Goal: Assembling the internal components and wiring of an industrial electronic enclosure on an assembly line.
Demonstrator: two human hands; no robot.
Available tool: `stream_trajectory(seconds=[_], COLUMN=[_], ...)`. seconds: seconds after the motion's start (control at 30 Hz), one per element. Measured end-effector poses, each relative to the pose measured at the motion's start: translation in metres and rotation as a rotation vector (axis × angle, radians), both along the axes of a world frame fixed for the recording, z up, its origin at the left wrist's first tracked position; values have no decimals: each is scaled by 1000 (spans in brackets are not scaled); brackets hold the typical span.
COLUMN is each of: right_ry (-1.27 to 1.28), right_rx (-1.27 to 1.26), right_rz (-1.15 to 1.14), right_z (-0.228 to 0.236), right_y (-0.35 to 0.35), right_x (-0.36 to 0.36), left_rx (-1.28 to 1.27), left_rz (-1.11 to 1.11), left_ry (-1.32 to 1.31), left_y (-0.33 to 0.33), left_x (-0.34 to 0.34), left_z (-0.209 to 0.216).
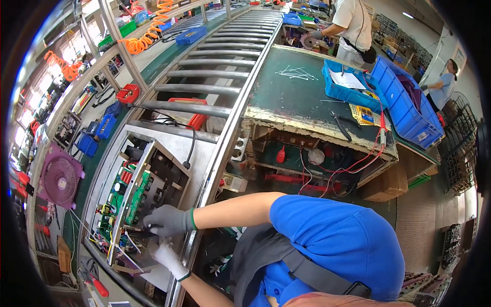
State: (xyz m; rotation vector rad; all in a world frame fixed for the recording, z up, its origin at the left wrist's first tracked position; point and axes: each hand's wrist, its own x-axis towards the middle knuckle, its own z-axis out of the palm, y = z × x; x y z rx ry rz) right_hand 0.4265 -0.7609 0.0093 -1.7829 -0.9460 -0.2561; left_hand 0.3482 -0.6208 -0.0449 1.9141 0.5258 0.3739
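Along the conveyor lies the chassis, lengthwise; whether gloved fingers grip it, I can't tell.

Your left hand blurs at the fingertips beside the metal chassis, its grip unclear; the near edge crops your left forearm; tiny far items defy identification.
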Motion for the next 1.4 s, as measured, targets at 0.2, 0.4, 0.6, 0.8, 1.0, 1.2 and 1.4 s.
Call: stream_trajectory(seconds=[0.2,0.4,0.6,0.8,1.0,1.2,1.4], right_ry=[16,-46,-8,-97,-237,-174,205], right_rx=[116,276,173,179,-86,-169,-133], right_rz=[-22,-63,-52,-14,4,48,154], right_z=[-4,-12,-37,-36,-56,-48,15], right_y=[-7,-18,20,1,21,22,-29], right_x=[-12,-33,-33,-27,-20,-22,-5], left_rx=[-365,-330,-35,-138,1185,-351,-353], left_rz=[-42,38,-185,-73,-117,75,-215], left_ry=[-238,-242,-171,-443,-30,-407,-253], left_y=[-5,-10,11,-10,71,-3,-19], left_x=[-6,0,-2,-14,-1,-49,-39], left_z=[5,5,-13,-8,-83,2,57])
